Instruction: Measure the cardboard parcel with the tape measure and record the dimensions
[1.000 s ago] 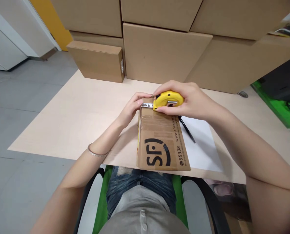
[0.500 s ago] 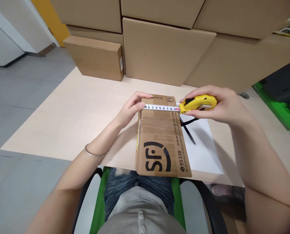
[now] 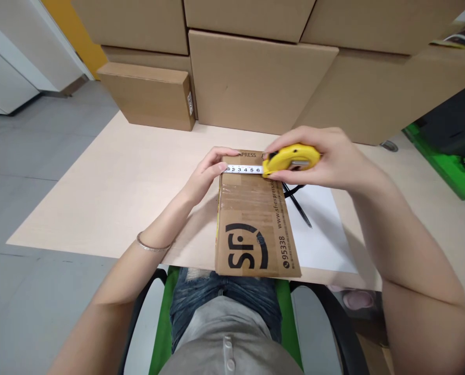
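A brown cardboard box (image 3: 252, 208) with black "SF" print lies on the table, its near end jutting past the front edge. My left hand (image 3: 203, 177) is closed at the box's far left edge, its thumb pressing down the end of the metal tape blade (image 3: 242, 170). The fingers reach around the box's far side and are partly hidden. In my right hand (image 3: 322, 156) is a yellow tape measure (image 3: 293, 158), gripped by its case. The case sits over the box's right part, with the blade drawn across the top; numbers up to 6 show.
A black pen (image 3: 301, 211) rests on a white sheet of paper (image 3: 324, 229) right of the box. Large cartons (image 3: 256, 83) stand stacked along the table's back, with a smaller flat carton (image 3: 146, 96) at back left. A dark strap (image 3: 294, 191) shows beside the box.
My right hand has moved left with the tape measure, from the box's right edge to over its top. The exposed blade is shorter, from about 10 to about 6. My left hand stays on the blade end.
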Demonstrator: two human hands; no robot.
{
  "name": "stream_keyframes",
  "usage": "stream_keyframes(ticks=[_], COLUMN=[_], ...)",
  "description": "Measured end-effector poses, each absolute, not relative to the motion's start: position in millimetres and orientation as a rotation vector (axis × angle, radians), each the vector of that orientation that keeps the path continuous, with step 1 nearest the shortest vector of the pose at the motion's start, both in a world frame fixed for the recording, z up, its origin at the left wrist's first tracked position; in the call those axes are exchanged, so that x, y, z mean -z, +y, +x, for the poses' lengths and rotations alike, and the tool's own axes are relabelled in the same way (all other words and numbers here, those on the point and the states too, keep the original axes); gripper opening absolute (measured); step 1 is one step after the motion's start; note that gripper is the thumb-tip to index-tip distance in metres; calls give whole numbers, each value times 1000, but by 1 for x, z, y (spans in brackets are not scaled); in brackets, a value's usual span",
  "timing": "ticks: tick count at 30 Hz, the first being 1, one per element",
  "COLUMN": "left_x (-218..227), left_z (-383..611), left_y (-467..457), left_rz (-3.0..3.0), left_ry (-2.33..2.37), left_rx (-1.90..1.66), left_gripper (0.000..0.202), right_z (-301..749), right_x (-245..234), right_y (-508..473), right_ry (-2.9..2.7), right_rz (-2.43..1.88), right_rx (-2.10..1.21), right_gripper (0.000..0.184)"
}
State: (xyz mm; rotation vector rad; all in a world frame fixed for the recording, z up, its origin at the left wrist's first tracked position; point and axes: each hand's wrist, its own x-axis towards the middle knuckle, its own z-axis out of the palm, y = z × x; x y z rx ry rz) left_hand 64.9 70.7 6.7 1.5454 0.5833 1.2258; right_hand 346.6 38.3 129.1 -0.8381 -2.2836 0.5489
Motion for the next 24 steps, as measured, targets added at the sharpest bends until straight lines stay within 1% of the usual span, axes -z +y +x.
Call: stream_keyframes(ticks=[3,5,8,10,12,14,15,17,19,21,24], left_x=[-4,-3,-4,-5,-5,-2,1,8,14,16,15], left_z=[65,62,56,50,45,41,39,36,34,34,36], left_y=[74,74,63,45,20,-8,-20,-39,-50,-54,-54], left_rz=[1594,1625,1664,1713,1816,1968,2077,2292,2456,2560,2536], left_ry=[610,661,722,758,830,857,836,730,594,489,420], left_rx=[-1251,-1259,-1321,-1406,-1486,-1608,-1677,-1826,-1864,-1802,-1681], left_gripper=[49,53,59,62,67,78,84,88,88,82,74], right_z=[315,294,277,278,289,305,314,329,340,344,344], right_x=[-130,-129,-126,-123,-117,-107,-100,-84,-64,-45,-30], right_y=[46,51,53,52,51,54,57,63,69,74,75], right_ry=[-2334,-2355,-2294,-2154,-1933,-1665,-1542,-1380,-1348,-1380,-1403], right_rz=[-793,-797,-799,-826,-874,-894,-886,-863,-883,-940,-982], right_rx=[-562,-566,-562,-568,-604,-694,-764,-920,-1055,-1146,-1245], right_gripper=[32,36,50,58,57,51,48,48,55,60,61])
